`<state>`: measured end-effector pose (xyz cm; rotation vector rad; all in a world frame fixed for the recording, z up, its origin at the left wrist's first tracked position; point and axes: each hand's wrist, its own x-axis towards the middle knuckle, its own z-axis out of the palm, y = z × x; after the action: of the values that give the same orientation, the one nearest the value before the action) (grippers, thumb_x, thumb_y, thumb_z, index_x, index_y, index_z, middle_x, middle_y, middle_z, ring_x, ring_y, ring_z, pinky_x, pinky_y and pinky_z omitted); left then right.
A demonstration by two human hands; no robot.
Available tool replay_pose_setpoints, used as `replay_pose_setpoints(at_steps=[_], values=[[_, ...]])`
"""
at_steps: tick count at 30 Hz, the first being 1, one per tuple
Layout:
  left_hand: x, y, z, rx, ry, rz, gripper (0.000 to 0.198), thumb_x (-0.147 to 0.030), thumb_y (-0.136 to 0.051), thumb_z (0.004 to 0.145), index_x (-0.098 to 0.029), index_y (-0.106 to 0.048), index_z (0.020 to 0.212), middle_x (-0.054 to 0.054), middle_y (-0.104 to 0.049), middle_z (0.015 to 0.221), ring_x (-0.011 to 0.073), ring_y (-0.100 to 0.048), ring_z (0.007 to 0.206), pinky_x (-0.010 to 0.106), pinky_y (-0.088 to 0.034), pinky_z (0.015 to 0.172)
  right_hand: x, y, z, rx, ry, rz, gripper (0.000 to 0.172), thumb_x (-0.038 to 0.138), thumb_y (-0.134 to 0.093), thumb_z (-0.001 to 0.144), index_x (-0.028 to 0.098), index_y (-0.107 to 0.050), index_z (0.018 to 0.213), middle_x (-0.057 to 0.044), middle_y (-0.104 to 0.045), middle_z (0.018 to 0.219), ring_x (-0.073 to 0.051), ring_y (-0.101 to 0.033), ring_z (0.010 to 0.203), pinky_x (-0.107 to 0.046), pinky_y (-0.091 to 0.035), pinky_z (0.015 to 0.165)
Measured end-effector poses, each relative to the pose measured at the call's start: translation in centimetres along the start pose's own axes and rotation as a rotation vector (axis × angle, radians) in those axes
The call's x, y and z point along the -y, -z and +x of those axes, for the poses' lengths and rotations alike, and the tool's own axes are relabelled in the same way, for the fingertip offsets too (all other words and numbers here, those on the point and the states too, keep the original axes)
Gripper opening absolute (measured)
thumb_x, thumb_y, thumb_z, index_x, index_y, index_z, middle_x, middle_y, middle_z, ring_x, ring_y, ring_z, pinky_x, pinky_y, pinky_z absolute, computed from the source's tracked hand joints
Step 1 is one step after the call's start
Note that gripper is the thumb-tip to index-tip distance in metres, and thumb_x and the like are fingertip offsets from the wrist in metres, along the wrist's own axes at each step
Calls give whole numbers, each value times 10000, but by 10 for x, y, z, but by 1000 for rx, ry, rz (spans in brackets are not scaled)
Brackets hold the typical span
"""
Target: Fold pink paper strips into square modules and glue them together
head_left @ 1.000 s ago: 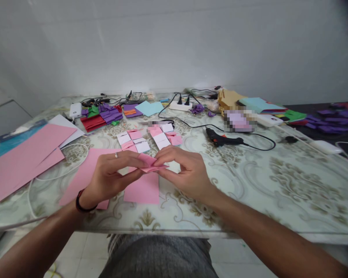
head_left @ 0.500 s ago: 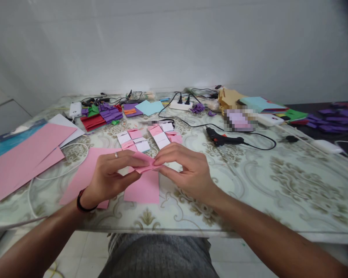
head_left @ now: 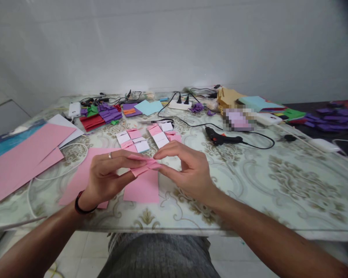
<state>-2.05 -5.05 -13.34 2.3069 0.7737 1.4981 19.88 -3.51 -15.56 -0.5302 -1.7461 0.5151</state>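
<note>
A folded piece of pink paper [head_left: 142, 166] is held above the table between both hands. My left hand [head_left: 108, 175] pinches its left part, the fingers on top and the thumb below. With thumb and fingertips, my right hand [head_left: 188, 168] grips the right edge of the same paper. Below it lies a flat pink sheet [head_left: 141, 188] on the table. Another pink sheet [head_left: 78, 181] is partly hidden under my left hand. Just beyond the hands are two woven pink and white paper pieces, one on the left [head_left: 132, 140] and one on the right [head_left: 162, 135].
A black glue gun [head_left: 223, 137] with its cord lies right of centre. A white power strip [head_left: 179, 104] stands at the back. Large pink sheets [head_left: 29, 154] cover the left side. Purple folded strips [head_left: 110, 113] and a colored paper stack [head_left: 259, 103] lie farther back.
The folded pink paper has shifted slightly left and its layers have spread apart more. My left hand has moved a little left, and my right fingers and thumb have parted slightly at the edge.
</note>
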Motion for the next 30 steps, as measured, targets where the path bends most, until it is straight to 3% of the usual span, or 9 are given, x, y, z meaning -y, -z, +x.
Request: replay_pose_setpoints(at_steps=[13, 17, 20, 23, 27, 30], values=[[0, 0, -4, 22, 21, -48, 225, -84, -786, 839, -270, -801, 965, 38, -847, 995, 212, -806, 848, 340, -651, 749, 5, -2, 3, -12, 114, 3, 146, 106, -755, 907, 241, -778, 958, -55, -810, 882, -211, -753, 836, -392, -601, 778], [-2, -1, -4, 34, 91, -128, 168, -114, -778, 874, -265, -802, 943, 36, -844, 975, 196, -793, 815, 335, -646, 739, 11, -4, 2, -16, 111, 33, 150, 99, -739, 910, 240, -775, 945, -56, -805, 858, -216, -750, 817, -397, -601, 756], [-2, -5, -5, -40, 178, -244, 122, -149, -820, 861, -232, -755, 923, 33, -830, 899, 196, -802, 779, 306, -657, 690, 13, -5, 1, -28, 56, 54, 99, 143, -755, 910, 241, -762, 896, -50, -794, 841, -214, -741, 797, -391, -594, 740], [-1, -8, -6, -113, 267, -312, 277, -177, -868, 827, -213, -646, 987, 16, -804, 860, 210, -820, 760, 285, -677, 651, 10, -4, 1, -3, -65, 44, 60, 214, -777, 908, 230, -744, 860, -43, -778, 837, -197, -718, 778, -364, -571, 729], [1, -10, -6, -57, 379, -270, 385, -213, -861, 844, -222, -584, 1113, -1, -779, 816, 208, -822, 743, 265, -676, 624, 4, -1, 3, 140, -304, 46, 105, 292, -735, 946, 218, -758, 875, -30, -769, 849, -177, -693, 786, -325, -533, 739], [-1, -10, -3, -39, 427, -244, 480, -227, -877, 826, -233, -566, 1193, -29, -750, 741, 188, -805, 684, 225, -631, 556, 0, 0, 3, 152, -401, 69, 170, 338, -745, 938, 207, -756, 830, -18, -756, 804, -172, -669, 759, -314, -503, 720]])
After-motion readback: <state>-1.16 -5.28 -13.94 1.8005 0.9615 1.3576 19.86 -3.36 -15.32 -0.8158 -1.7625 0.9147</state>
